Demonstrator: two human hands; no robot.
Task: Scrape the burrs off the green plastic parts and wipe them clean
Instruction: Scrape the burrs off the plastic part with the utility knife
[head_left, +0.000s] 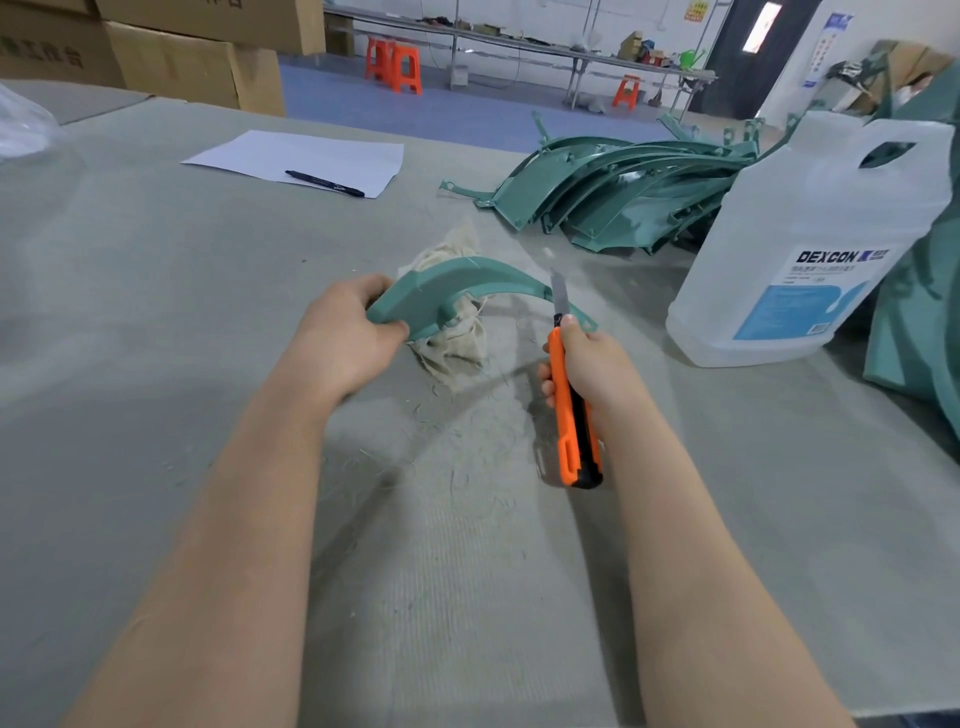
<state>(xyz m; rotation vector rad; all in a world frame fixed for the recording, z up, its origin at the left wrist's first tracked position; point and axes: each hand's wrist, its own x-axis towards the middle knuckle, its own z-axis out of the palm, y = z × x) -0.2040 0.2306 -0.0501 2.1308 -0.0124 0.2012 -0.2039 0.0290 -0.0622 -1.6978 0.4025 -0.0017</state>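
Observation:
My left hand (347, 335) grips the wide end of a curved green plastic part (467, 283), holding it above the table. My right hand (589, 364) grips an orange utility knife (571, 410) with its blade out, and the blade tip (559, 293) lies against the part's thin right end. A crumpled beige rag (454, 332) lies on the table under the part. Fine plastic shavings (452, 467) are scattered on the grey table between my forearms.
A stack of green curved parts (623, 192) lies at the back right. A large clear jug labelled DEXCON (810, 249) stands to the right. White paper (301, 158) with a black pen (324, 183) lies at the back left. More green parts (919, 312) crowd the right edge. Cardboard boxes (171, 57) stand behind.

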